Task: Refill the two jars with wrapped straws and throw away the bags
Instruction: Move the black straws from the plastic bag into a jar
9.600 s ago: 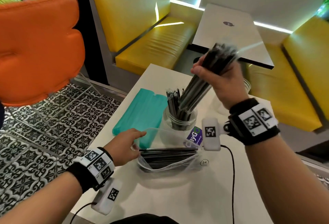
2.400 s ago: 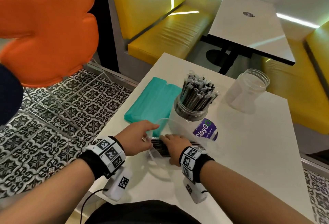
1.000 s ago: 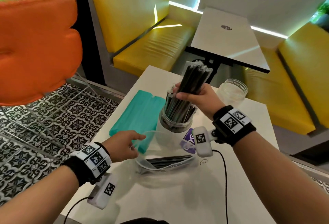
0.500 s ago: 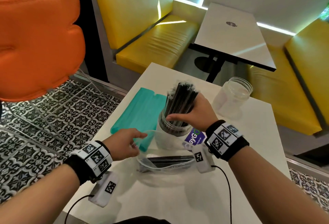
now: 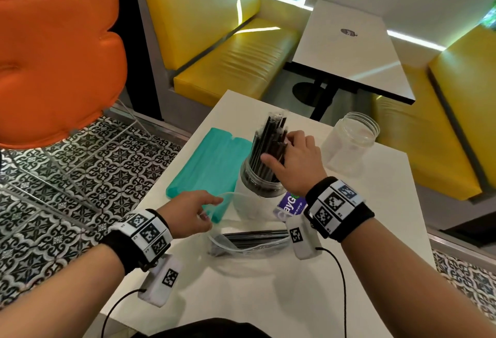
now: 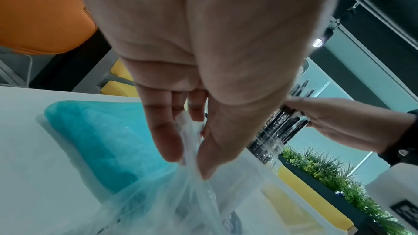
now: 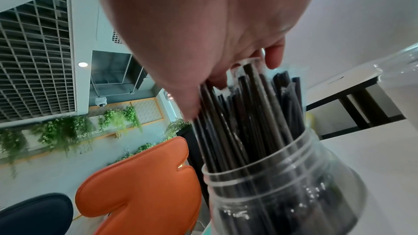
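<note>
A clear jar (image 5: 257, 190) packed with black wrapped straws (image 5: 269, 144) stands mid-table. My right hand (image 5: 279, 149) is round the upper part of that bundle, thumb in front and fingers behind; the right wrist view shows the right hand (image 7: 228, 79) closed about the straws (image 7: 253, 117) above the jar (image 7: 294, 185). My left hand (image 5: 209, 208) pinches the rim of a clear plastic bag (image 5: 241, 249) lying on the table with a few black straws (image 5: 255, 237) inside. In the left wrist view the left hand (image 6: 192, 151) nips the bag (image 6: 181, 194) between thumb and fingers. An empty jar (image 5: 349, 144) stands to the right.
A sealed teal bag of straws (image 5: 212, 165) lies left of the full jar. A purple sticker (image 5: 291, 202) is on the white table (image 5: 375, 230). An orange chair (image 5: 53, 55) stands at the left, and yellow benches (image 5: 236, 63) and another table (image 5: 349, 50) lie beyond.
My right hand has lowered a bundle of black straws into the jar and now sits near their tops. The left hand has kept its pinch on the bag.
</note>
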`<state>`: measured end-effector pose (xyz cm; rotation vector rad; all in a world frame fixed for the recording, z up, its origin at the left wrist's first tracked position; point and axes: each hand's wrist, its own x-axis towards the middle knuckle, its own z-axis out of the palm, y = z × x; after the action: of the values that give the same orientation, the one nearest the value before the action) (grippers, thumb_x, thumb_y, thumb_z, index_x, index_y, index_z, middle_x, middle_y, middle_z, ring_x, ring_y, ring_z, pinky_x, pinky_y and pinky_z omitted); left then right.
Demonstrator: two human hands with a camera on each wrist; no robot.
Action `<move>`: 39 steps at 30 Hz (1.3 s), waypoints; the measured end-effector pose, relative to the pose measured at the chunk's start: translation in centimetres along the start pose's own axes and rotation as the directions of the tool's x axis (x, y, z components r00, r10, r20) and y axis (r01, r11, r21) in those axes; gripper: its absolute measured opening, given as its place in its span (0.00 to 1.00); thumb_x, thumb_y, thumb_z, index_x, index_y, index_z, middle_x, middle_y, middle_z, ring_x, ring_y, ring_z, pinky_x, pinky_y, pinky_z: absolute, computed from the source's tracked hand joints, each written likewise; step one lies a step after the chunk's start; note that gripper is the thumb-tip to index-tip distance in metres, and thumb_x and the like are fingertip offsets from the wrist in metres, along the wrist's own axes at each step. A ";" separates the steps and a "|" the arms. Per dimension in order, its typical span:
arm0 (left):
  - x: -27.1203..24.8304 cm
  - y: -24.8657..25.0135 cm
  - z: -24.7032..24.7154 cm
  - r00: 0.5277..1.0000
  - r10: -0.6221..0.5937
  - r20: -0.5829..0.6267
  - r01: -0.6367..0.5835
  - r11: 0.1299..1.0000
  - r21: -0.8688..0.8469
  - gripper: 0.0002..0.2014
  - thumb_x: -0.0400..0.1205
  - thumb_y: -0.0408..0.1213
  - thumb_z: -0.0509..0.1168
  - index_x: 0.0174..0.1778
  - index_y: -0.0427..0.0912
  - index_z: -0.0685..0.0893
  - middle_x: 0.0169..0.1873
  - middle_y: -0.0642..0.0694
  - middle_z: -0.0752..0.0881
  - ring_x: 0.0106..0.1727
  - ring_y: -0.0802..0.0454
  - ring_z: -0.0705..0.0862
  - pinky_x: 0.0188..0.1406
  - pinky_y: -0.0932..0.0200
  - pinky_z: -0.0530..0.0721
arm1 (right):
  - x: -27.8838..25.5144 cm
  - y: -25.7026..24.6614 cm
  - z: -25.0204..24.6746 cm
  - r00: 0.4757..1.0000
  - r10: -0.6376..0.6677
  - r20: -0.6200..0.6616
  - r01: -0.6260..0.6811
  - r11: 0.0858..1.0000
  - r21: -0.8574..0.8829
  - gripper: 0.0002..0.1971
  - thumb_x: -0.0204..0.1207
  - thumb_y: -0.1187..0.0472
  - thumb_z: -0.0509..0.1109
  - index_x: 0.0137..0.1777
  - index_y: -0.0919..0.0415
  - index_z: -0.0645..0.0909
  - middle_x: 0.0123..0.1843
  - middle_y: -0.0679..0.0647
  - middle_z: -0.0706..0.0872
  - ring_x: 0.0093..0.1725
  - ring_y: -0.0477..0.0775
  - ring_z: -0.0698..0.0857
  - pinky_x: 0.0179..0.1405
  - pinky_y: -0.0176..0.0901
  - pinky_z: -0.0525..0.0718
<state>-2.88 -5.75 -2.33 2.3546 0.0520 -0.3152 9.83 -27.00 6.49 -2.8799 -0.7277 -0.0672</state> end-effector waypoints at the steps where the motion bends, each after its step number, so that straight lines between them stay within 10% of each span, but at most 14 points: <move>1: 0.0 0.0 0.0 1.000 0.000 0.001 0.000 1.000 0.000 0.28 0.72 0.33 0.72 0.70 0.48 0.79 0.58 0.51 0.84 0.44 0.55 0.86 0.57 0.56 0.85 | 0.1 0.1 -0.2 1.000 0.007 0.001 -0.007 1.000 -0.002 0.34 0.77 0.34 0.60 0.76 0.56 0.69 0.68 0.58 0.72 0.67 0.62 0.69 0.66 0.55 0.69; 7: -0.2 0.1 -0.2 1.000 -0.004 0.002 0.004 1.000 0.006 0.28 0.72 0.33 0.72 0.70 0.50 0.79 0.56 0.52 0.84 0.44 0.57 0.85 0.57 0.57 0.84 | 0.5 0.1 -2.9 0.985 0.078 -0.152 0.020 0.833 0.553 0.56 0.70 0.38 0.74 0.85 0.51 0.38 0.79 0.55 0.70 0.74 0.56 0.73 0.75 0.54 0.73; 14: -0.2 0.9 -0.2 1.000 0.027 0.007 -0.027 1.000 0.015 0.28 0.72 0.32 0.73 0.70 0.49 0.79 0.54 0.54 0.84 0.46 0.56 0.87 0.56 0.54 0.86 | 0.5 -2.2 -0.9 0.959 -0.282 0.006 0.269 0.921 0.283 0.40 0.81 0.46 0.64 0.85 0.60 0.47 0.85 0.60 0.61 0.82 0.59 0.63 0.82 0.51 0.58; 22: -0.8 0.9 -0.1 0.999 0.049 0.010 -0.050 0.999 0.020 0.28 0.72 0.31 0.73 0.70 0.47 0.79 0.49 0.58 0.81 0.46 0.54 0.86 0.53 0.60 0.84 | 0.8 -1.7 0.5 0.984 -0.164 0.073 0.165 0.986 0.000 0.40 0.82 0.38 0.55 0.85 0.60 0.47 0.88 0.58 0.42 0.87 0.61 0.43 0.85 0.57 0.44; 29: -0.9 0.9 -0.3 0.999 0.037 0.016 -0.037 0.999 0.028 0.28 0.72 0.32 0.73 0.70 0.49 0.79 0.49 0.57 0.81 0.46 0.57 0.86 0.52 0.63 0.83 | 0.7 -1.8 0.2 0.972 -0.234 -0.014 0.233 0.959 0.163 0.45 0.79 0.41 0.64 0.85 0.54 0.40 0.88 0.55 0.45 0.87 0.59 0.47 0.85 0.59 0.44; 36: -0.9 1.1 -0.3 1.000 0.025 0.000 -0.025 1.000 0.012 0.27 0.72 0.32 0.72 0.69 0.49 0.79 0.48 0.59 0.81 0.44 0.59 0.85 0.51 0.65 0.82 | 0.7 -1.4 0.6 0.945 -0.283 0.161 0.285 0.958 0.015 0.46 0.78 0.38 0.64 0.86 0.56 0.44 0.88 0.55 0.46 0.87 0.56 0.42 0.83 0.54 0.35; 39: -1.0 1.0 -0.3 1.000 0.030 -0.001 -0.030 1.000 0.008 0.27 0.72 0.31 0.72 0.69 0.48 0.79 0.49 0.59 0.81 0.44 0.58 0.86 0.51 0.66 0.82 | -0.3 -1.8 0.1 0.941 -0.337 0.016 0.336 0.942 0.015 0.37 0.77 0.41 0.65 0.82 0.55 0.60 0.86 0.57 0.59 0.85 0.60 0.52 0.83 0.57 0.43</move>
<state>-3.62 -6.25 -1.21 2.3617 0.0166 -0.2996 8.67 -25.57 6.62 -2.7143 -1.2126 -0.0789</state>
